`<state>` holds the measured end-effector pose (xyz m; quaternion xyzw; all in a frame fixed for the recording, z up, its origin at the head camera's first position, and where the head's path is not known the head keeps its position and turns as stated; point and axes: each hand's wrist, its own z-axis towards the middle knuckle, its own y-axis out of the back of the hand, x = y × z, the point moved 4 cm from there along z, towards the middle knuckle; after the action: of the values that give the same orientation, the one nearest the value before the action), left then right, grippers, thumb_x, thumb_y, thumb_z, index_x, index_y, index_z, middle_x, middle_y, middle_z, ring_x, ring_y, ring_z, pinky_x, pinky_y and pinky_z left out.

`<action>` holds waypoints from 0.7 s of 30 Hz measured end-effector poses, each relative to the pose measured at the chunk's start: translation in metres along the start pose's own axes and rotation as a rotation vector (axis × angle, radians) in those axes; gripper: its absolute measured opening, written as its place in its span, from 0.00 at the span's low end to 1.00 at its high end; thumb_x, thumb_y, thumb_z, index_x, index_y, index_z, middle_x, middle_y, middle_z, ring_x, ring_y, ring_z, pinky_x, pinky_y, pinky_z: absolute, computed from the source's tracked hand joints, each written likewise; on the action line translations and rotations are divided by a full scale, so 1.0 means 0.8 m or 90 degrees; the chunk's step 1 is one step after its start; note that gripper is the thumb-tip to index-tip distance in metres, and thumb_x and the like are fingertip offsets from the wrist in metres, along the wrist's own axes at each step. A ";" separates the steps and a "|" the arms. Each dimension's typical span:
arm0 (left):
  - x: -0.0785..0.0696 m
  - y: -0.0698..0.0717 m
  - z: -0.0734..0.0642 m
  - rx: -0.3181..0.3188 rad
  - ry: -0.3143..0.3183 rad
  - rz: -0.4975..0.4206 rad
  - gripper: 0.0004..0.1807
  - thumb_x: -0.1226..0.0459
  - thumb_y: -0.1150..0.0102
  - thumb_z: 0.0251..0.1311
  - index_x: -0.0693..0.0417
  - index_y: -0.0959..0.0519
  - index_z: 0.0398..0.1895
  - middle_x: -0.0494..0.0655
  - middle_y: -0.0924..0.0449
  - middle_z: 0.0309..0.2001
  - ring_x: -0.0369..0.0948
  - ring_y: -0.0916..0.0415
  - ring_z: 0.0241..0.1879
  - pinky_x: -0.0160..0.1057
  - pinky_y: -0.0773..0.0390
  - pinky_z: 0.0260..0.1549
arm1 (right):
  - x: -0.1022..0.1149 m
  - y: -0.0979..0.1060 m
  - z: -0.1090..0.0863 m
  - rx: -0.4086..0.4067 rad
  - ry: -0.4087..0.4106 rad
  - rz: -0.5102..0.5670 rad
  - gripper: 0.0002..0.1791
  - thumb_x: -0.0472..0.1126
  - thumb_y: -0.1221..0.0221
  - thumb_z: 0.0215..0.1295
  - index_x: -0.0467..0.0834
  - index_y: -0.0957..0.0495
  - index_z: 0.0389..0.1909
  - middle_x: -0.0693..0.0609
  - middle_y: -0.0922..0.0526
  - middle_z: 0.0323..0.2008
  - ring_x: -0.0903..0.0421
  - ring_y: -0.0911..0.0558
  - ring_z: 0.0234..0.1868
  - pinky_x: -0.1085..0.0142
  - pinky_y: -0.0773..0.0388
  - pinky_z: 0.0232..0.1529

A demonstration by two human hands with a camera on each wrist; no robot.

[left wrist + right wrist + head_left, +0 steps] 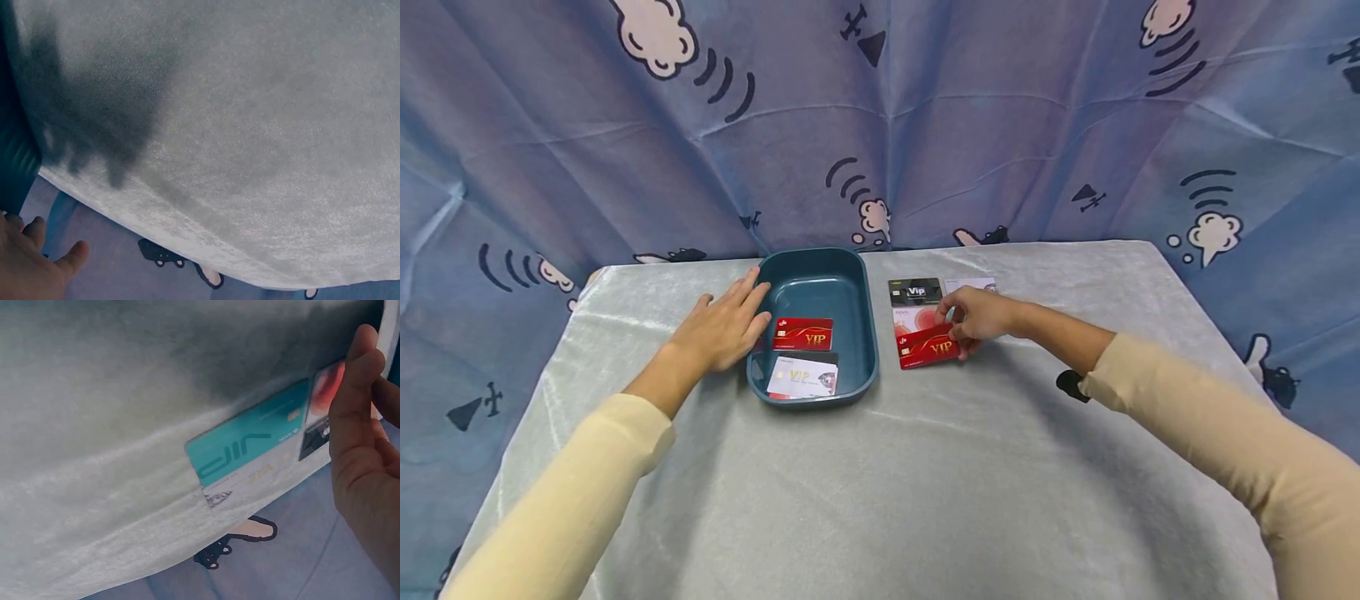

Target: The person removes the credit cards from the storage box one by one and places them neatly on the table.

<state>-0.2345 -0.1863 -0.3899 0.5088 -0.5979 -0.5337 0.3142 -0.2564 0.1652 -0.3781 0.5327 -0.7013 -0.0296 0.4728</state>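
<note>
My right hand (981, 315) pinches the right end of a red VIP card (922, 347) between thumb and fingers; in the right wrist view that hand (369, 425) hides the card. Just behind it lie a white card with a pink circle (913, 319), a black VIP card (916, 291) and a white card (970, 283). A teal VIP card (250, 434) overlaps the white one in the right wrist view. With fingers extended, my left hand (724, 325) rests at the left rim of a dark teal bin (871, 333).
Inside the bin lie another red VIP card (803, 334) and a white VIP card (802, 377), which partly covers darker cards. A grey cloth (925, 483) covers the table. Behind it hangs a blue printed curtain (1000, 142).
</note>
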 end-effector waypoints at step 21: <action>0.003 -0.001 0.002 0.002 0.005 0.005 0.37 0.48 0.66 0.76 0.57 0.54 0.80 0.54 0.67 0.80 0.56 0.60 0.78 0.70 0.55 0.68 | -0.017 -0.011 0.005 -0.008 0.034 -0.039 0.16 0.27 0.42 0.67 0.33 0.27 0.54 0.37 0.23 0.39 0.50 0.15 0.27 0.62 0.15 0.31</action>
<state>-0.2365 -0.1881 -0.3918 0.5088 -0.5996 -0.5297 0.3179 -0.2531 0.1703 -0.3935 0.5513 -0.6718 -0.0340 0.4936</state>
